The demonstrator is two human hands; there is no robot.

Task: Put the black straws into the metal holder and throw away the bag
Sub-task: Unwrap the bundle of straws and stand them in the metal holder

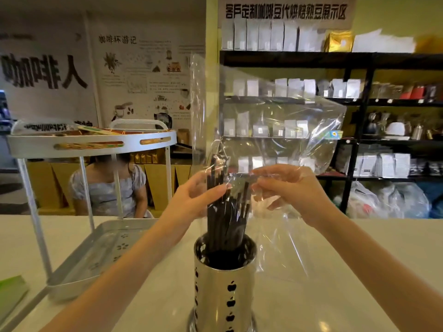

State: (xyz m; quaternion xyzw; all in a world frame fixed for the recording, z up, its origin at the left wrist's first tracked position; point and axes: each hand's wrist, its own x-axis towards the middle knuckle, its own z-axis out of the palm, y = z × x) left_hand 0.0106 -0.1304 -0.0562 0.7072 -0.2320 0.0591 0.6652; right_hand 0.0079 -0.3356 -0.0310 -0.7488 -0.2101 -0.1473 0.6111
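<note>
Black straws stand near-upright in the metal holder on the surface, their tops between both hands. The left hand grips straws through the clear bag; the right hand pinches the film, which rises above them.

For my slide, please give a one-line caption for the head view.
Both hands, left and right, lift a clear bag off black straws in the metal holder.
</note>
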